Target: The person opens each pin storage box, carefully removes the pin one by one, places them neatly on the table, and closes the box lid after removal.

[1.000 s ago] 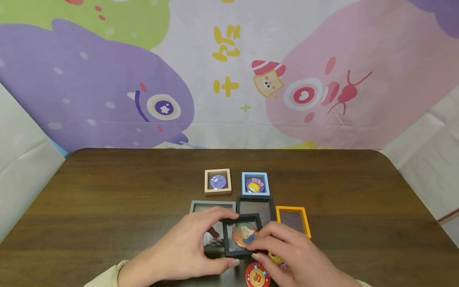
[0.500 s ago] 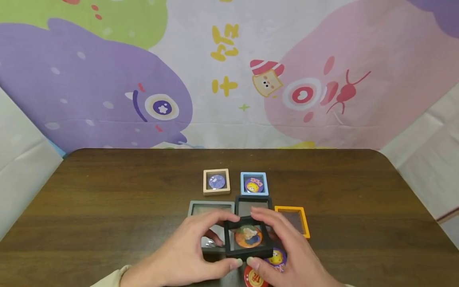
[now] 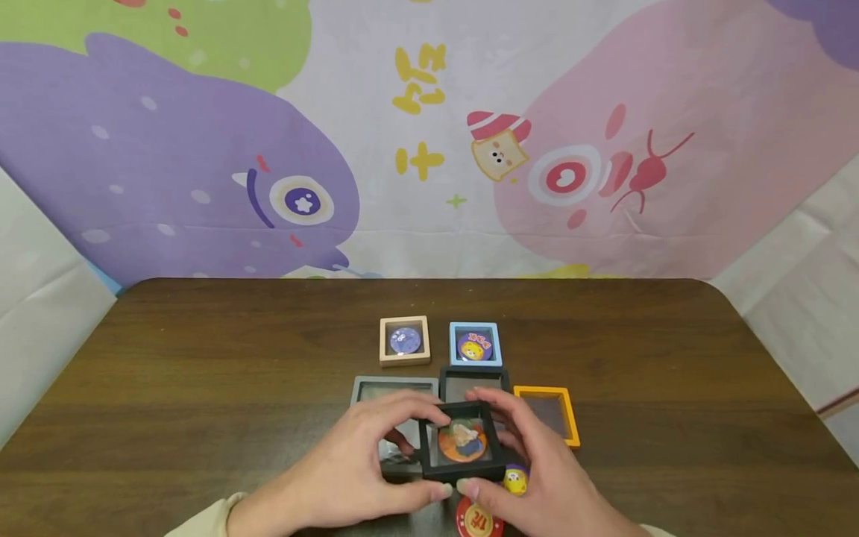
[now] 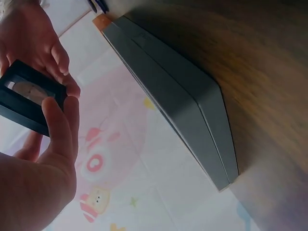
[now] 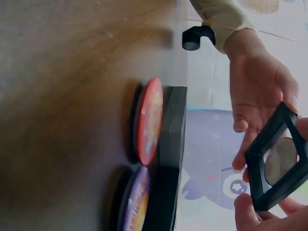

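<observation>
Room over left tabletop (image 3: 174,403), yellow frame (image 3: 572,418) rightward

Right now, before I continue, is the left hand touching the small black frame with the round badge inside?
Touching. The left wrist view shows it: the left hand holds the small black frame, with one fingertip over its rim.
</observation>
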`<move>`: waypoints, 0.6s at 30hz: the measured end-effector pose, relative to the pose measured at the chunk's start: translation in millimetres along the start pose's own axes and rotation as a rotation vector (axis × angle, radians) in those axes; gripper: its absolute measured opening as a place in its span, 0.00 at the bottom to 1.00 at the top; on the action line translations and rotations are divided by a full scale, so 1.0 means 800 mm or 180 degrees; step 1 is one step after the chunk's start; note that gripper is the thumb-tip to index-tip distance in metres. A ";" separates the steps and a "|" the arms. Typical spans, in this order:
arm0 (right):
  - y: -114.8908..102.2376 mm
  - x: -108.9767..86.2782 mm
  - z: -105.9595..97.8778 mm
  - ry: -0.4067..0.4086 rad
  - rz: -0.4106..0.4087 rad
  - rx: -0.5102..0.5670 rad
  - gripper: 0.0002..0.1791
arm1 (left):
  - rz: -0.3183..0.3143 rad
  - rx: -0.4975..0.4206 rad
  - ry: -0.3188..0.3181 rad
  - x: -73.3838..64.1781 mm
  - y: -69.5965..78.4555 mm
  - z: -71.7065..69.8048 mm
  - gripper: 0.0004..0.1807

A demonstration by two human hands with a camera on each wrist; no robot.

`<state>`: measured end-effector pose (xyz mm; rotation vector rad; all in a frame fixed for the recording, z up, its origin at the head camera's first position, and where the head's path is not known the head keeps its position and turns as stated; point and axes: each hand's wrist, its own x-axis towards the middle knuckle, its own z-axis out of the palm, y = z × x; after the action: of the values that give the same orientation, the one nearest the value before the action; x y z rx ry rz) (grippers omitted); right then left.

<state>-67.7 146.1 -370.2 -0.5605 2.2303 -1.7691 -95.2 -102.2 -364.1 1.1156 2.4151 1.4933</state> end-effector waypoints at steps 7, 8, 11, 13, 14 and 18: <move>-0.001 0.002 -0.003 0.0005 0.0145 -0.0109 0.45 | -0.0230 -0.0188 -0.0039 0.000 -0.002 -0.002 0.19; -0.001 0.002 -0.003 0.0006 0.0164 -0.0107 0.45 | -0.0284 -0.0243 -0.0040 -0.001 -0.001 -0.002 0.19; 0.000 0.002 -0.001 0.0017 0.0166 -0.0116 0.48 | -0.0394 -0.0391 -0.0023 -0.001 -0.001 -0.002 0.17; 0.000 0.003 -0.001 0.0029 0.0177 -0.0109 0.49 | -0.0368 -0.0465 0.0016 0.000 -0.001 -0.001 0.16; 0.000 0.003 0.000 0.0033 0.0186 -0.0116 0.50 | -0.0347 -0.0488 0.0037 0.000 -0.002 -0.001 0.16; 0.000 0.004 -0.001 0.0030 0.0292 -0.0192 0.52 | -0.0379 -0.0600 0.0070 0.001 -0.003 0.000 0.14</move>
<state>-70.9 145.2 -369.7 -0.4548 2.2839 -1.6682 -97.0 -102.3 -365.6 0.9058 2.2531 1.6603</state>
